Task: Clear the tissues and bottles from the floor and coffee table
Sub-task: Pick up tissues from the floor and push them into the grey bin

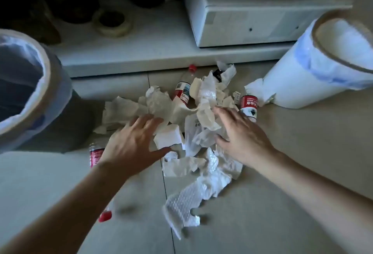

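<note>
two lined bins (24, 84) (314, 67) are set on the floor; a tape roll (113, 22) and white box (252, 11) are seen behind.

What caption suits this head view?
Both bare hands, left hand and right hand, spread over crumpled white tissues among red-labelled plastic bottles.

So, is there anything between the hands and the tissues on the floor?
Nothing visible. Both the left hand and right hand are spread open directly over the tissue pile, already at its top sheets. The bottles lie partly under tissues.
</note>
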